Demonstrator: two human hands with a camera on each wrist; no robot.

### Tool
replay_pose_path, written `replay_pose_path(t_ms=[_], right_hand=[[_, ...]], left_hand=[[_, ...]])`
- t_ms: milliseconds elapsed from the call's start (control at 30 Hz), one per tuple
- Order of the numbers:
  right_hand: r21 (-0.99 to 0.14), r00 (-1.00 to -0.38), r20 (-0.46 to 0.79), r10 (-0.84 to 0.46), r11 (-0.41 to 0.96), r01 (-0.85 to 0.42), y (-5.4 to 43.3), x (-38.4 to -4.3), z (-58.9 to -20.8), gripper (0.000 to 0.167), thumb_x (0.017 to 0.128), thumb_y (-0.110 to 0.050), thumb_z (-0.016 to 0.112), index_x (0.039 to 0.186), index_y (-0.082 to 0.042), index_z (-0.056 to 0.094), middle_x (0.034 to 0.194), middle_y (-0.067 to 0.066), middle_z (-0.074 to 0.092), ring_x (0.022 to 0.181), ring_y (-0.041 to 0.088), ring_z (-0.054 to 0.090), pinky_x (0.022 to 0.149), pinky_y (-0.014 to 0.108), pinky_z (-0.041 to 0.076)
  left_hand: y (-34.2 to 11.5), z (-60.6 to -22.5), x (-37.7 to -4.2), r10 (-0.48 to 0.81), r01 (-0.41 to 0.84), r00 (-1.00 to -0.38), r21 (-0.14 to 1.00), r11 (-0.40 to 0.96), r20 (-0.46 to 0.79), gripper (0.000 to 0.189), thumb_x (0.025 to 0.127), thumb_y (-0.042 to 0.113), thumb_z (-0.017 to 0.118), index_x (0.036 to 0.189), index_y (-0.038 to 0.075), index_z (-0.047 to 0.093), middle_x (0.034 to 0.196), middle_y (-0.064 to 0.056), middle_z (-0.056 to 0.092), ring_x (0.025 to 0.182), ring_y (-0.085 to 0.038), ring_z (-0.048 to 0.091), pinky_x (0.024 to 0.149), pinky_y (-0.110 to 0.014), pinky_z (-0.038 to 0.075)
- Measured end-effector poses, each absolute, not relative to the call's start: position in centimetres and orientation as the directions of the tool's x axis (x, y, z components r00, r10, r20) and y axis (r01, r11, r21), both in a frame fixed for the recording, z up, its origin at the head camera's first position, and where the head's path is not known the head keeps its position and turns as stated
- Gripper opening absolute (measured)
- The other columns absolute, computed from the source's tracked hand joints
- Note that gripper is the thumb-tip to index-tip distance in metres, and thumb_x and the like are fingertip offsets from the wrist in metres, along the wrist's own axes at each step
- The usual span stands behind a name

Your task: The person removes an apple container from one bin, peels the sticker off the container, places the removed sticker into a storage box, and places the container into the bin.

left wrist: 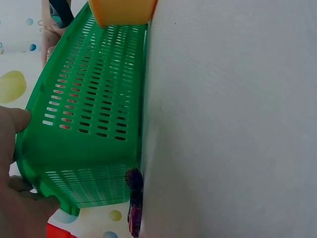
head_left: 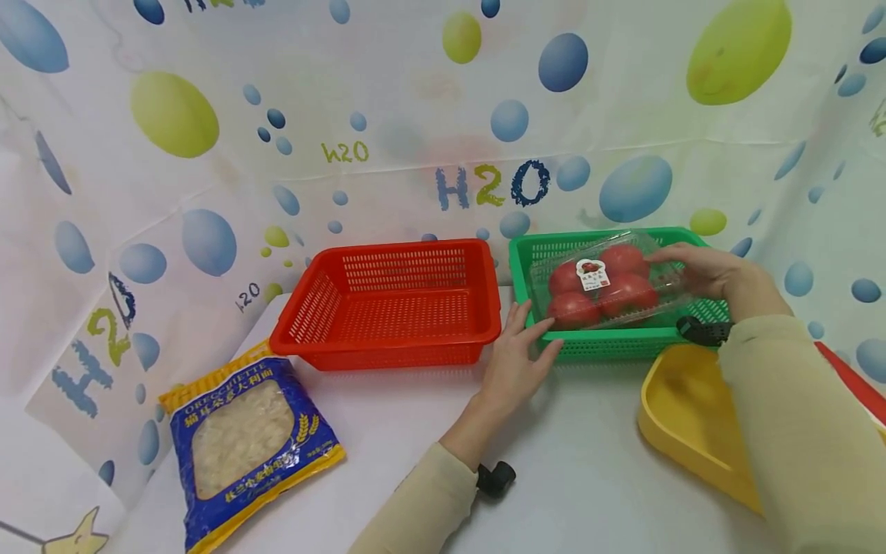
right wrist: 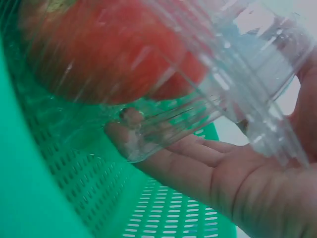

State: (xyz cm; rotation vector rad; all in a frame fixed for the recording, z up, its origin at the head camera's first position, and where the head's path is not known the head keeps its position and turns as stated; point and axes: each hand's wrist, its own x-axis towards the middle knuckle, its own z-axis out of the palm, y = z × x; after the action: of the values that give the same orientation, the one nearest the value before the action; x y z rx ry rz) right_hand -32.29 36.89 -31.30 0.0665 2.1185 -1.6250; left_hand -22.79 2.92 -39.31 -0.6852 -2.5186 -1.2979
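My right hand [head_left: 702, 269] holds the right end of a clear plastic box of tomatoes [head_left: 626, 296] with a white label. In the right wrist view its fingers [right wrist: 173, 168] reach beneath the box. Several red tomatoes [right wrist: 109, 54] show through the plastic. The box lies tilted within the green basket [head_left: 616, 345], overlapping its front rim in the head view. My left hand [head_left: 512, 365] grips that basket's left front corner. In the left wrist view, the thumb [left wrist: 20, 119] is on one side of the corner and the other fingers [left wrist: 47, 202] are round the adjoining side.
Left of the green basket stands a red basket [head_left: 394, 350] with nothing in it. A blue and yellow bag of orecchiette pasta [head_left: 249, 438] lies at the left. Under my right forearm is a yellow tray [head_left: 685, 431]. A patterned cloth [head_left: 401, 92] hangs behind the table.
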Motion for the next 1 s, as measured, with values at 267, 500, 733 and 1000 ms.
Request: replay_pose_path(t_ms=[267, 500, 733, 1000], right_hand=[[-0.929, -0.917, -0.336, -0.215, 0.239, 0.284, 36.5, -32.4, -30.3, 0.068, 0.103, -0.040, 0.051, 0.149, -0.013, 0.009, 0.153, 0.019, 0.015, 0.106, 0.024, 0.061, 0.093, 0.042, 0.054], [-0.939, -0.921, -0.344, -0.181, 0.066, 0.337, 36.5, -31.6, -28.4, 0.053, 0.100, -0.042, 0.057, 0.141, -0.022, 0.028, 0.129, 0.016, 0.052, 0.095, 0.020, 0.068, 0.090, 0.046, 0.056], [-0.951, -0.942, -0.297, -0.155, -0.038, 0.306, 35.9, -30.4, -27.1, 0.037, 0.100, -0.040, 0.059, 0.124, -0.025, 0.035, 0.099, 0.001, 0.065, 0.088, 0.020, 0.070, 0.079, 0.039, 0.060], [-0.954, -0.956, -0.263, -0.134, -0.114, 0.278, 33.3, -28.3, -26.4, 0.031, 0.099, -0.042, 0.061, 0.118, -0.022, 0.046, 0.096, -0.002, 0.067, 0.086, 0.017, 0.068, 0.076, 0.032, 0.059]], left_hand=[[2.6, -39.2, -22.8, 0.313, 0.527, -0.850, 0.683, 0.506, 0.423, 0.049, 0.097, 0.028, 0.069, 0.143, 0.015, 0.060, 0.160, -0.009, 0.036, 0.151, -0.027, 0.021, 0.104, -0.046, 0.044], [2.4, -38.9, -22.0, 0.365, 0.548, -0.835, 0.681, 0.486, 0.412, 0.059, 0.097, 0.031, 0.067, 0.152, 0.022, 0.050, 0.165, -0.007, 0.024, 0.152, -0.023, 0.016, 0.104, -0.050, 0.045], [1.8, -37.3, -20.6, 0.357, 0.576, -0.815, 0.711, 0.404, 0.457, 0.062, 0.096, 0.032, 0.067, 0.154, 0.023, 0.046, 0.166, -0.006, 0.021, 0.148, -0.028, 0.028, 0.098, -0.043, 0.051], [-0.7, -34.8, -20.1, 0.322, 0.652, -0.749, 0.731, 0.202, 0.579, 0.066, 0.098, 0.029, 0.062, 0.158, 0.023, 0.037, 0.166, -0.007, 0.023, 0.150, -0.025, 0.023, 0.100, -0.053, 0.047]])
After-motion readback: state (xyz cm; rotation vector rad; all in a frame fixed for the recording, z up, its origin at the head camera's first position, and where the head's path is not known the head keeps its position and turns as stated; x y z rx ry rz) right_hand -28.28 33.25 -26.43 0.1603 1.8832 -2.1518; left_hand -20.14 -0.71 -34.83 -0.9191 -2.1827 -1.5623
